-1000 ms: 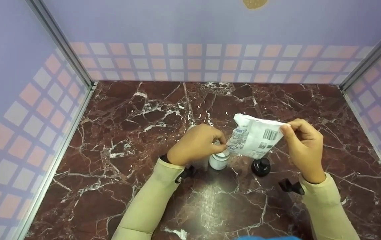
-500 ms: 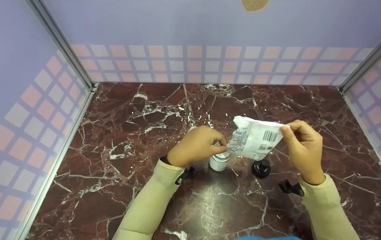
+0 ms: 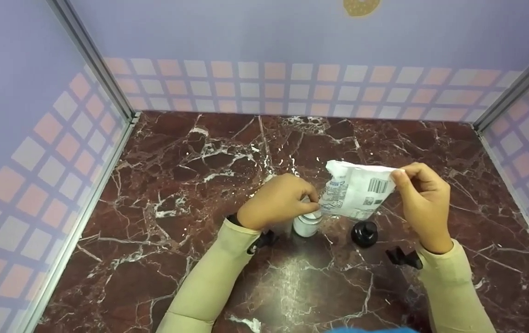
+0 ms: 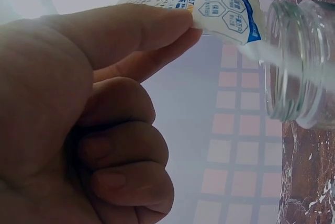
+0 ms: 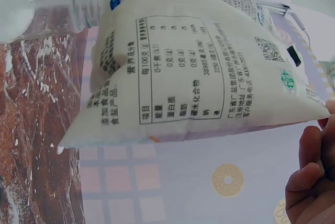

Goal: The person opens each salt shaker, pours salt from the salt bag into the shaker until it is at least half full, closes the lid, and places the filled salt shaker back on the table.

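A white printed salt bag (image 3: 357,192) is held tilted above the table between both hands. My left hand (image 3: 278,201) pinches its lower left corner between thumb and forefinger, the other fingers curled. At the opposite upper corner, my right hand (image 3: 426,201) pinches the bag with thumb and fingers. Under the left fingertips stands a small clear glass jar (image 3: 307,227), its top partly covered in the head view. White salt streams from the bag's corner into the jar mouth (image 4: 277,59) in the left wrist view. A salt heap (image 5: 14,12) shows inside the jar.
A black round cap with a raised knob (image 3: 365,234) stands on the dark red marbled table (image 3: 190,175), right of the jar. White specks dot the table behind the jar. Purple checkered panels (image 3: 264,88) enclose the back and both sides.
The head view has shifted slightly. Both hands keep their grip, and the bag and jar hold nearly the same positions.
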Demonstrator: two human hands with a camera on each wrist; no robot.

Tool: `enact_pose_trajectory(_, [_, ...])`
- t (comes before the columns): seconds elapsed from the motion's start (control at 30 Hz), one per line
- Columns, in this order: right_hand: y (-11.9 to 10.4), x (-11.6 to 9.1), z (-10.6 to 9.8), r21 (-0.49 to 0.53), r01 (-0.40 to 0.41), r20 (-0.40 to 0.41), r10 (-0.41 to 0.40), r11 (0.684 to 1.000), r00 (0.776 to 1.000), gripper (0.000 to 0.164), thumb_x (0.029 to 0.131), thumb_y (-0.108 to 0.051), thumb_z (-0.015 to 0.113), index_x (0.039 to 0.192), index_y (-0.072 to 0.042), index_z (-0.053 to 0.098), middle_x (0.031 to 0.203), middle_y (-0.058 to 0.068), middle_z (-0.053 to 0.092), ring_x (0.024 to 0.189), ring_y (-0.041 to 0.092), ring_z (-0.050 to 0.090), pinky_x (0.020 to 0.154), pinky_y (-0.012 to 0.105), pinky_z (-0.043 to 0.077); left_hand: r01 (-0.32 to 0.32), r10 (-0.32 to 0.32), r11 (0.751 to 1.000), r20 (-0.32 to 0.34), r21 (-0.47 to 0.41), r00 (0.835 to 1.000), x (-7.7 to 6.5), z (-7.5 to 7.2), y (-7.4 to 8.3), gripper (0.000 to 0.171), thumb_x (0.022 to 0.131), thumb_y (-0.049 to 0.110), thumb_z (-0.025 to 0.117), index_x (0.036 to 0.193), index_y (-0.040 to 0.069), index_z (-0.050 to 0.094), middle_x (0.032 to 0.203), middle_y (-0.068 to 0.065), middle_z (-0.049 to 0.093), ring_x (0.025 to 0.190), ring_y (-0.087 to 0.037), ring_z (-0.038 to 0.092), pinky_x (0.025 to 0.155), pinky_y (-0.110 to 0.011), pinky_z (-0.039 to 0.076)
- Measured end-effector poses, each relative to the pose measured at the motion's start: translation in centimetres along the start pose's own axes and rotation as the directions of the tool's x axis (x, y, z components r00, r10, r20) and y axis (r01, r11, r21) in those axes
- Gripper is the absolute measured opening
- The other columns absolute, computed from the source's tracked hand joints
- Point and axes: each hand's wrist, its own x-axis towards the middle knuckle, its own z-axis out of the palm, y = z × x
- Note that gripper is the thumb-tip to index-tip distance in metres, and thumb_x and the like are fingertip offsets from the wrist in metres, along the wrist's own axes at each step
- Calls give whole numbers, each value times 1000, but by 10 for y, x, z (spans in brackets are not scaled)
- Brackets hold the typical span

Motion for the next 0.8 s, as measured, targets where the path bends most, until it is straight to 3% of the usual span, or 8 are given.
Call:
enact_pose_trajectory(0.23, [-2, 2, 5, 46, -10, -11, 11, 999, 1000, 12, 91, 18, 64, 82, 22, 58, 69, 3, 59, 58, 8, 50, 53, 16, 38, -2, 2, 1000, -4, 12, 1000, 0, -2, -1, 15, 97, 30, 72, 95, 20, 82, 89, 12, 76, 63, -6, 51, 65, -25, 47])
enact_pose_trajectory(0.47, [0, -2, 4, 8, -8, -24, 8, 1000, 1000, 12, 91, 18, 64, 82, 22, 58, 69, 1, 59, 58, 7, 48, 53, 15, 37, 6, -6, 1000, -13, 8, 1000, -1, -1, -2, 14, 96, 30, 73, 94, 20, 82, 92, 11, 77, 71, -5, 59, 73, -26, 52])
enact_pose_trajectory(0.8, [0, -4, 5, -3, -1, -28, 1, 1000, 1000, 11, 91, 18, 65, 82, 21, 58, 70, 2, 60, 60, 7, 50, 54, 16, 39, 40, -40, 999, -8, -14, 999, -1, 0, -2, 11, 94, 29, 74, 94, 20, 81, 93, 11, 77, 68, -7, 57, 70, -26, 51])
